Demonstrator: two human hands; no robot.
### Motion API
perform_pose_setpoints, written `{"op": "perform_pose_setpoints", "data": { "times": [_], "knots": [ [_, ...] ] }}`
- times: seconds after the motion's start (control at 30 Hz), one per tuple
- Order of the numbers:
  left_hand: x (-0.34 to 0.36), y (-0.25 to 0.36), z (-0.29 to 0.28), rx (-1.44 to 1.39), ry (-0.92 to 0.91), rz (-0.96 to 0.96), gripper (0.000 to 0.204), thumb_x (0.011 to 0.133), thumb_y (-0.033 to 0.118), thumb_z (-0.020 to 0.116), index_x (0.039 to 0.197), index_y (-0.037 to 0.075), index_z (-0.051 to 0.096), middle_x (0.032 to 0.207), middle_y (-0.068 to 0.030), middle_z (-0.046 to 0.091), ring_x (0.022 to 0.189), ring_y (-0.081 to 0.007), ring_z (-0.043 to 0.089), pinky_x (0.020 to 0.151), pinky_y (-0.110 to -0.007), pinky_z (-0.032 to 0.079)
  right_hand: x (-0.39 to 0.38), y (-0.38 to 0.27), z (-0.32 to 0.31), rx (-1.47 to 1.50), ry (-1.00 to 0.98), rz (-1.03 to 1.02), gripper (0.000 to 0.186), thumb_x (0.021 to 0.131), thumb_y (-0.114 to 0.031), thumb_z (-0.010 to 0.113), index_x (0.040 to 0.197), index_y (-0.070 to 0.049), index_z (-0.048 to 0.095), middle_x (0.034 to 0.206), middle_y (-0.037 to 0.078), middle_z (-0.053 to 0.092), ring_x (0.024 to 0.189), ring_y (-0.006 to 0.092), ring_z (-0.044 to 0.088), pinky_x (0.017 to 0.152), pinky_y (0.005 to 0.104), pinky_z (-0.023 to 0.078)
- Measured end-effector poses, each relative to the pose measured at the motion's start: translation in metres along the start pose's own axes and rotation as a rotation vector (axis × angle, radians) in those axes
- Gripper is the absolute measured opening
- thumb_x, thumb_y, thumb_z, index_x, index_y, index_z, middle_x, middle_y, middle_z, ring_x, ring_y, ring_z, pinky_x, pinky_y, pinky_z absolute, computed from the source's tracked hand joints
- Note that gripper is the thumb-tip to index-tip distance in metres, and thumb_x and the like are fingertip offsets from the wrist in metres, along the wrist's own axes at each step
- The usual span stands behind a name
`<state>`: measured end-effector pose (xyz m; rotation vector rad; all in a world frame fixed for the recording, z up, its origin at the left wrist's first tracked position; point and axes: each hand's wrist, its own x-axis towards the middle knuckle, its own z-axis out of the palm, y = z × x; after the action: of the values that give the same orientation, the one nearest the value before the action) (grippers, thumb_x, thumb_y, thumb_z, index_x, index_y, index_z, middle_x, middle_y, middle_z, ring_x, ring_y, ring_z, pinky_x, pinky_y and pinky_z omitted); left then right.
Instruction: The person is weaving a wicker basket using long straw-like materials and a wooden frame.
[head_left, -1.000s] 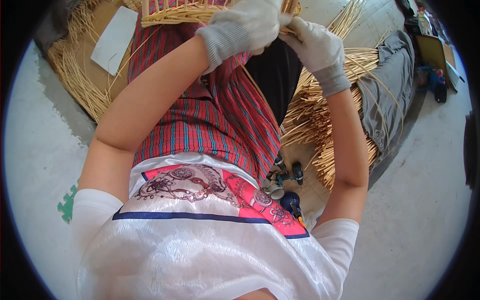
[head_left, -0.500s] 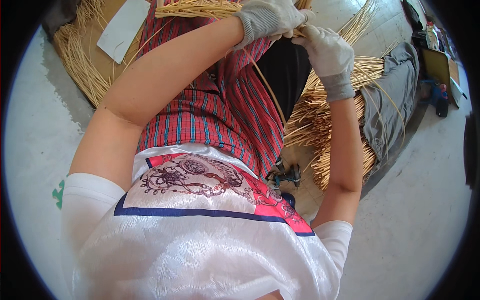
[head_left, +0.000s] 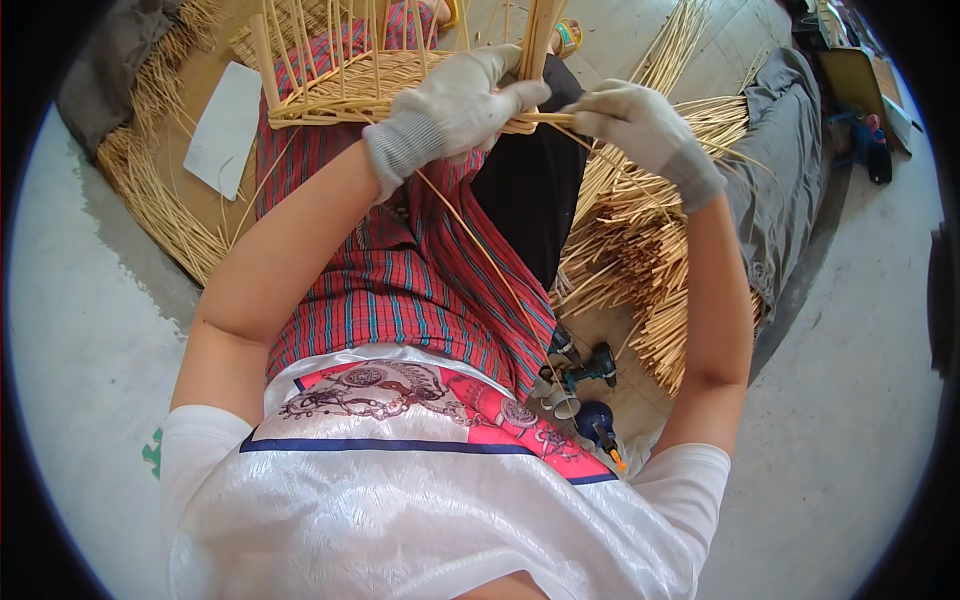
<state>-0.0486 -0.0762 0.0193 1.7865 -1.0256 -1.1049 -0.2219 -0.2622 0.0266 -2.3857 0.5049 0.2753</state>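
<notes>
A partly woven wicker basket (head_left: 382,72) rests on my lap, with thin stakes standing up around its woven bottom and a thicker post (head_left: 541,38) at the right corner. My left hand (head_left: 462,102), in a whitish work glove, is closed around the basket's near right edge beside that post. Just right of the corner, my right hand (head_left: 635,122), gloved too, pinches a wicker rod (head_left: 552,118) that runs out sideways from the basket. Another long thin rod (head_left: 478,243) hangs from under the basket across the red checked cloth on my lap.
Bundles of cut wicker rods (head_left: 655,245) lie on the right, beside a grey cloth (head_left: 790,150). More rods (head_left: 160,205) and a white sheet (head_left: 222,130) are at the left. A cordless drill (head_left: 590,367) and a dark blue bottle-like item (head_left: 597,425) sit on the floor near my right elbow.
My hands have moved apart, the right one outward with the rod stretched between it and the basket corner. More of the basket and its stakes now shows. The whole view has shifted somewhat.
</notes>
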Motion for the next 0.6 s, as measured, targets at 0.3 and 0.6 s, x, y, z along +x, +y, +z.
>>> {"op": "perform_pose_setpoints", "data": {
  "times": [0.3, 0.6],
  "knots": [
    [0.009, -0.016, 0.003, 0.034, -0.044, 0.068, 0.047, 0.089, 0.001, 0.069, 0.133, -0.004, 0.054, 0.124, -0.0152, 0.067, 0.117, -0.0195, 0.063, 0.108, -0.034, 0.047, 0.026, 0.011, 0.004, -0.072, 0.334, 0.067, 0.097, 0.07, -0.045, 0.089, 0.154, -0.021, 0.047, 0.141, 0.02, 0.056, 0.126, 0.0361, 0.06, 0.107, 0.043, 0.049],
    [0.005, -0.029, 0.012, -0.044, 0.002, 0.121, 0.042, 0.089, -0.002, 0.07, 0.129, -0.001, 0.056, 0.116, -0.013, 0.068, 0.112, -0.0224, 0.066, 0.106, -0.036, 0.049, 0.067, 0.031, 0.049, 0.022, 0.478, -0.118, 0.114, 0.061, -0.052, 0.093, 0.157, -0.019, 0.042, 0.158, 0.019, 0.043, 0.147, 0.0386, 0.038, 0.119, 0.0463, 0.037]
  ]
}}
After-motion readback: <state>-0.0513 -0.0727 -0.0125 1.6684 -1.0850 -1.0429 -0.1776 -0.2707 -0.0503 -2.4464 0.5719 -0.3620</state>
